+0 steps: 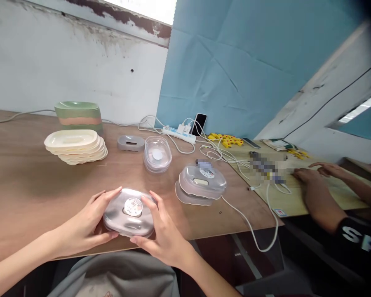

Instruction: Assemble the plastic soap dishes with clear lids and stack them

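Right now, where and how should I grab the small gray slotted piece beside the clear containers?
Probably from above, pinching the gray slotted piece by its front and back long edges: it lies flat, and the clear containers crowd its right end.

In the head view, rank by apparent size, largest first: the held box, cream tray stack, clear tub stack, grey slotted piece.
1. Held box and cream tray stack: too close to rank; the box is nearer the camera.
2. Clear tub stack
3. Grey slotted piece
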`<control>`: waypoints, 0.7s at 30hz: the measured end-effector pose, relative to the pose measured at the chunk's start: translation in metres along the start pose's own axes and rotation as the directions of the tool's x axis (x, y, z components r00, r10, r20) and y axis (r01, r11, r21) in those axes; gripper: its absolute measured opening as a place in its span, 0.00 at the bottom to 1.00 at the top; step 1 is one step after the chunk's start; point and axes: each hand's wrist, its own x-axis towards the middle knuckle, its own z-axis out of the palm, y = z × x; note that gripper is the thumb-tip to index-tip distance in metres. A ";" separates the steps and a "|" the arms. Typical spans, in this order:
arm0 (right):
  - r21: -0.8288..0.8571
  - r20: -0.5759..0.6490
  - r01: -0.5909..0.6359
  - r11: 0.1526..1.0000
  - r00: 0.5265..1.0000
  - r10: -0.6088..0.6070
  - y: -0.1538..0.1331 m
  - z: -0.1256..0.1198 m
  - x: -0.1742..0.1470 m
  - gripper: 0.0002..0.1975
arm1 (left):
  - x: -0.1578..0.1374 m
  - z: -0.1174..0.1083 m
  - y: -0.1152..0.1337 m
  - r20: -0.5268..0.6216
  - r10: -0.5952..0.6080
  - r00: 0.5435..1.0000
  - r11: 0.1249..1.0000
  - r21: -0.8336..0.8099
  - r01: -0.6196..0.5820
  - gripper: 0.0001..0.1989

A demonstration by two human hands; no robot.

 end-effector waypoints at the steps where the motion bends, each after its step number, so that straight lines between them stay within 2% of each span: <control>1: 0.007 0.005 0.025 1.000 1.000 -0.025 0.002 -0.002 0.001 0.42 | -0.003 0.002 0.000 -0.020 0.007 1.000 1.000 0.005 -0.007 0.37; 5: 0.069 0.031 0.100 0.993 0.994 -0.102 0.008 -0.010 0.004 0.42 | -0.009 0.001 -0.003 -0.053 0.040 0.998 0.999 -0.023 -0.041 0.32; 8: 0.080 0.026 0.109 0.991 0.993 -0.111 0.009 -0.012 0.004 0.43 | -0.002 -0.011 -0.001 -0.028 0.088 0.996 0.996 -0.003 -0.089 0.29; 11: 0.066 -0.005 0.125 0.990 0.992 -0.125 0.009 -0.010 0.005 0.43 | 0.018 -0.026 0.011 0.009 0.196 0.981 0.969 0.154 -0.195 0.37; 14: 0.093 -0.023 0.169 0.981 0.986 -0.167 0.012 -0.008 0.005 0.49 | 0.041 -0.032 0.029 0.148 0.258 0.955 0.907 0.303 -0.292 0.45; 17: 0.186 0.026 0.145 0.972 0.988 -0.152 0.014 -0.015 0.001 0.59 | 0.056 -0.026 0.039 0.339 0.236 0.911 0.883 0.317 -0.347 0.49; 19: 0.215 0.043 0.101 0.971 0.993 -0.113 0.012 -0.028 -0.005 0.55 | 0.060 -0.021 0.041 0.397 0.214 0.893 0.887 0.303 -0.347 0.52; 21: 0.160 -0.025 0.092 0.983 0.996 -0.089 0.006 -0.048 -0.015 0.39 | 0.061 -0.018 0.040 0.389 0.199 0.899 0.890 0.312 -0.332 0.53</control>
